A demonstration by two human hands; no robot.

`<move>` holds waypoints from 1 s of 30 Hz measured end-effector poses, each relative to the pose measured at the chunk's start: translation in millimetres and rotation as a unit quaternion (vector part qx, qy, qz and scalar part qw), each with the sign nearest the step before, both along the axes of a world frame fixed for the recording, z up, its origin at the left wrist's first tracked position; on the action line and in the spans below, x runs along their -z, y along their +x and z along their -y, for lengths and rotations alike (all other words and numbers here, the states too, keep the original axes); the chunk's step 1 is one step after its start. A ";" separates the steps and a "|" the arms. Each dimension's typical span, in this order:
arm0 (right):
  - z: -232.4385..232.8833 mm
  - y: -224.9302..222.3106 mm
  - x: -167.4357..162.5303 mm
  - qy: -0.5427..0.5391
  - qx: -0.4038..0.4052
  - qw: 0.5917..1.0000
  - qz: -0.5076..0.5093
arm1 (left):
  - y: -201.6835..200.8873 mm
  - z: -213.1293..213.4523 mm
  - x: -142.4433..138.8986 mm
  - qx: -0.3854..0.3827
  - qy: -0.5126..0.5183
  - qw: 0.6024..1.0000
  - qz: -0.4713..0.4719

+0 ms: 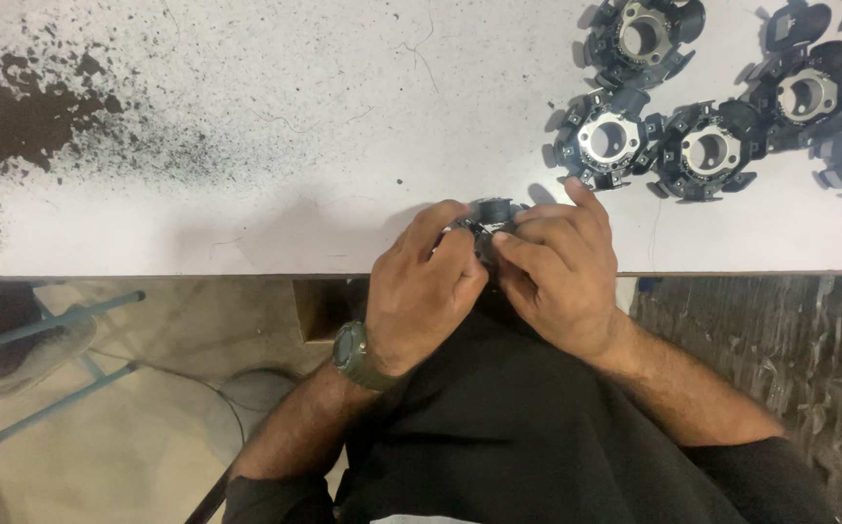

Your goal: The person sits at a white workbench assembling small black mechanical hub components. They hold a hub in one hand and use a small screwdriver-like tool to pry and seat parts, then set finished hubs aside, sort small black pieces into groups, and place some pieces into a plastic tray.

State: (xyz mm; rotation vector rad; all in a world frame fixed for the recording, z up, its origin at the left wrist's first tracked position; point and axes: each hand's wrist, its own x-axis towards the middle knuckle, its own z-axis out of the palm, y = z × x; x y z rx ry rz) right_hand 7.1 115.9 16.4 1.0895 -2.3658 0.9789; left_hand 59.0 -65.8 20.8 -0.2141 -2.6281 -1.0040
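Both hands pressed together at the near edge of the white bench (246, 146), pinching one small black part (492, 210) between the fingertips. Left hand (428, 281) curled over the part from one side, dark green watch (355, 355) on its wrist; right hand (559, 267) closing on it from the other, forefinger stretched forward. Part mostly hidden by fingers, shape hard to tell. Beyond the part, toward the far right of the bench, a cluster of black ring-shaped assemblies with metal centres (607, 139), well apart from the hands. Far left of the part, a dark worn patch (13, 116) in the bench paint.
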 end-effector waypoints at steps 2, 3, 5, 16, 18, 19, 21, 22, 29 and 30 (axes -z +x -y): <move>4.7 -4.6 -7.9 -0.002 0.004 1.000 0.008 | -1.2 1.5 -6.1 -0.012 -0.005 1.000 -0.026; 6.2 -10.3 -12.6 -0.010 0.007 1.000 0.015 | -2.6 3.0 -10.5 -0.020 -0.001 0.998 -0.064; 9.0 -27.5 -21.1 -0.015 0.020 0.999 0.024 | -3.1 1.9 -21.7 -0.041 -0.006 0.993 -0.107; -106.8 -46.9 -41.1 0.112 0.195 0.973 0.054 | -52.7 -31.5 -44.6 0.070 -0.134 0.988 0.025; -118.8 -40.7 -29.0 0.127 0.192 0.972 0.055 | -61.3 -40.4 -53.4 0.071 -0.102 0.992 -0.001; -124.3 -39.8 -25.1 0.133 0.193 0.971 0.051 | -70.4 -46.4 -58.8 0.074 -0.087 0.993 -0.018; -137.0 -38.1 -22.4 0.086 0.182 0.979 0.044 | -93.0 -67.6 -64.0 0.100 -0.112 0.989 0.003; -145.4 -39.2 -23.8 0.065 0.177 0.981 0.036 | -106.1 -78.4 -64.2 0.114 -0.122 0.986 0.009; -217.9 -61.3 -34.2 0.127 0.334 0.933 0.046 | -126.5 -94.8 -55.0 0.156 -0.139 0.977 0.043; -222.1 -64.2 -29.8 0.105 0.342 0.931 0.067 | -132.1 -92.2 -55.6 0.152 -0.129 0.980 -0.002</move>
